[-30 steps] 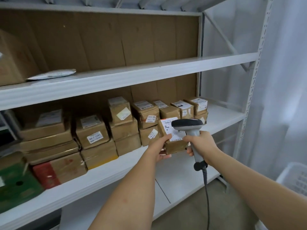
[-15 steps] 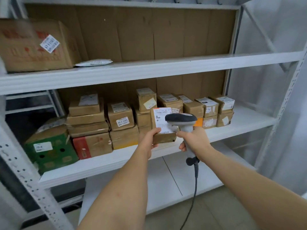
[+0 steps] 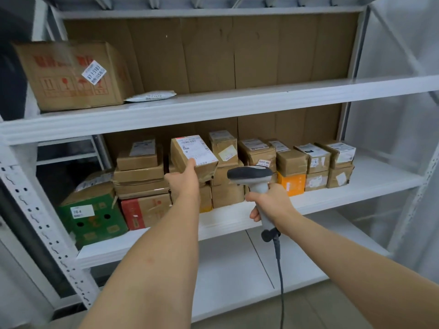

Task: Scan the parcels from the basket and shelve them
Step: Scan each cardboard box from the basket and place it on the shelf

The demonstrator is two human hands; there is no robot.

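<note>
Parcel goes up onto the middle shelf's stacked row

The left hand (image 3: 187, 179) grips the labelled parcel (image 3: 193, 155) atop the boxes; the right hand (image 3: 270, 200) clasps the scanner (image 3: 251, 176). Best seated flat, label outward, before releasing.
</note>
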